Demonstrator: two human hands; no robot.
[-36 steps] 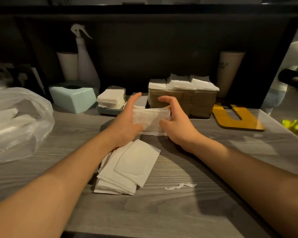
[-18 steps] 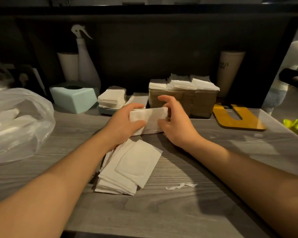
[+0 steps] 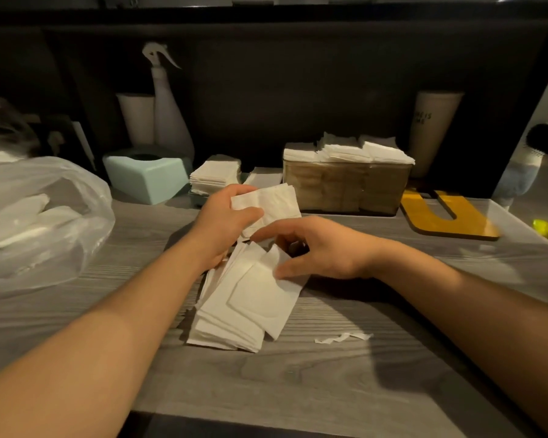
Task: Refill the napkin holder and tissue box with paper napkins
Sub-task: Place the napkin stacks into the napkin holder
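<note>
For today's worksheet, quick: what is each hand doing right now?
Left hand: grips a folded paper napkin.
Right hand: pinching the top napkin's corner on the napkin stack.

The left hand [image 3: 222,222] grips a folded napkin [image 3: 274,203] above the grey wooden table [image 3: 329,390]. The right hand [image 3: 323,248] pinches the top sheet of the napkin pile [image 3: 244,308]. Behind stand a mint tissue box [image 3: 146,178] and a full brown napkin holder [image 3: 345,184].
</note>
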